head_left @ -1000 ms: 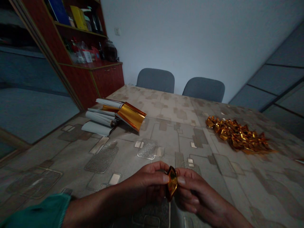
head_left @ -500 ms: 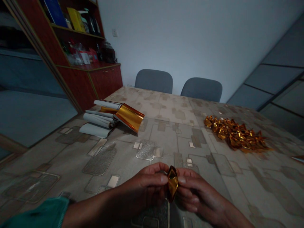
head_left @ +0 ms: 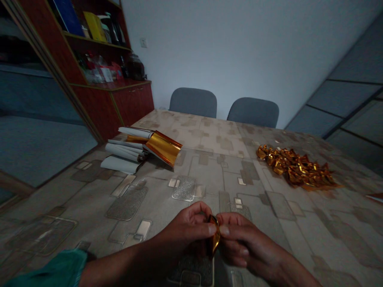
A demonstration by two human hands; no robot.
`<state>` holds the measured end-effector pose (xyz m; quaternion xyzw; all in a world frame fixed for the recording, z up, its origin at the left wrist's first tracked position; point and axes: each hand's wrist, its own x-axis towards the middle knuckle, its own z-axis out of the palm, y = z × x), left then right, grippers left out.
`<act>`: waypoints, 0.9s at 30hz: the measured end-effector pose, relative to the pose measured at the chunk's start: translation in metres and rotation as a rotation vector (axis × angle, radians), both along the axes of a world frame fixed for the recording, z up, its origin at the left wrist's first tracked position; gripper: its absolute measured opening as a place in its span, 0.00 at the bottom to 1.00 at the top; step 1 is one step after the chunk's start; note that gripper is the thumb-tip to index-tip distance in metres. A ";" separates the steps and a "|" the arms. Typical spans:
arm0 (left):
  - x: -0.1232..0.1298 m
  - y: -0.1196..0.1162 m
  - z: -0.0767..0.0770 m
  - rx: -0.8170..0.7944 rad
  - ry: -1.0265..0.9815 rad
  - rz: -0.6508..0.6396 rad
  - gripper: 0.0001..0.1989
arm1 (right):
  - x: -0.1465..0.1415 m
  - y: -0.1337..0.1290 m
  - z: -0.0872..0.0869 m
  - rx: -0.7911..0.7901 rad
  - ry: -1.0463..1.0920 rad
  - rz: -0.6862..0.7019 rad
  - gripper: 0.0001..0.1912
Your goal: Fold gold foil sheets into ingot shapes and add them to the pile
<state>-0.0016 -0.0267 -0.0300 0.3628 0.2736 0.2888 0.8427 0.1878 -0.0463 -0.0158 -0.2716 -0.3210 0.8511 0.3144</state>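
Head view. The left hand [head_left: 190, 229] and right hand [head_left: 249, 239] meet near the table's front edge, each pinching a small gold foil piece [head_left: 215, 241] between thumb and fingertips. The piece stands on end between them, above the patterned tablecloth [head_left: 206, 169]; the two-sided fingertip hold presumably steadies thin walls that a full grip could crush. Far to the left lies a stack of folded sheets [head_left: 122, 154], apart from the cluster of gold folded pieces [head_left: 299, 169] at right; this spacing probably keeps flat and shaped material separate and leaves working room in front.

Materials: the held piece is shiny and creased, narrowing to a point at its lower end; its inner folds are hidden by the fingers. The sheets show matt pale grey faces, with one glossy gold face uppermost at right. The clustered pieces are peaked and faceted, packed in close rows.
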 end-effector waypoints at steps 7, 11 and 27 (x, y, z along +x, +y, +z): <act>-0.007 0.001 0.018 -0.151 -0.027 -0.025 0.17 | 0.003 0.003 0.000 -0.003 0.044 -0.025 0.10; -0.008 0.002 0.021 -0.171 -0.096 0.027 0.18 | 0.002 0.002 0.003 0.012 0.054 -0.097 0.10; -0.004 0.000 0.003 -0.041 -0.078 0.057 0.15 | -0.004 0.000 0.007 0.307 -0.313 -0.372 0.17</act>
